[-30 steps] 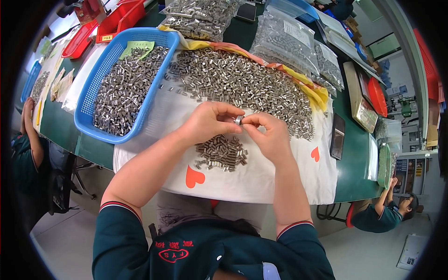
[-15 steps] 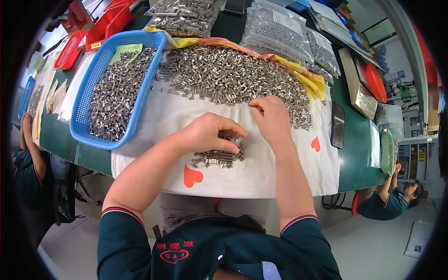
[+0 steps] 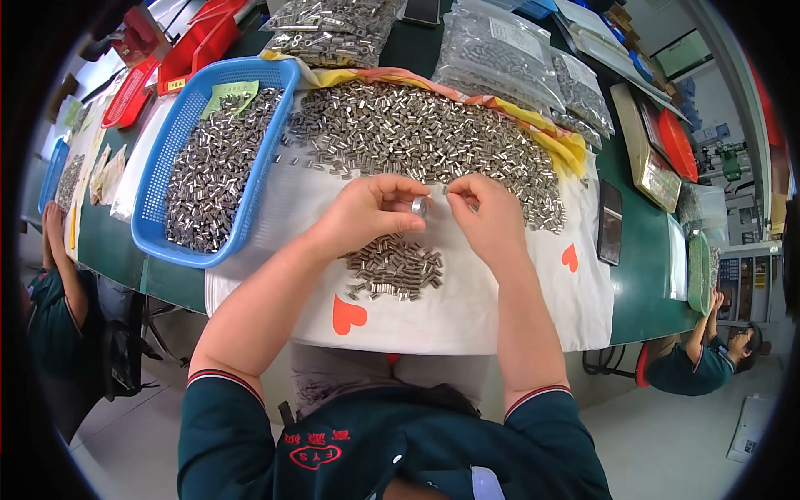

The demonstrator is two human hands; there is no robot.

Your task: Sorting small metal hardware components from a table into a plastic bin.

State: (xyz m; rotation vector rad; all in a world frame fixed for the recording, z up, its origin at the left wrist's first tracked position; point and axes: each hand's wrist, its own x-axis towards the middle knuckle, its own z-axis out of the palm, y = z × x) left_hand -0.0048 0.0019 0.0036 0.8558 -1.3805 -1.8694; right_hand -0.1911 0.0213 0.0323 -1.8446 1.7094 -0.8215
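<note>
My left hand (image 3: 365, 215) grips a short, round, silvery metal piece (image 3: 420, 207) between thumb and fingers; it looks like a ring or disc stood on edge. Facing it, my right hand (image 3: 492, 218) has thumb and forefinger pinched together at the near edge of the large pile of small metal cylinders (image 3: 417, 125). What those fingertips hold is too small to make out. Below my left hand, a smaller heap of the same cylinders (image 3: 396, 271) lies on the white cloth (image 3: 467, 312), partly in rows.
A blue basket (image 3: 150, 200) of cylinders stands at the left. Bags of metal parts (image 3: 500, 54) lie behind the pile's yellow and orange cloth edge (image 3: 567, 154). A phone (image 3: 609, 223) rests at the right. Co-workers sit on both sides, one (image 3: 708, 354) at the right.
My left hand has lifted off the small heap and moved up toward my right hand, turning the round metal piece into view. My right hand stays by the pile's edge.
</note>
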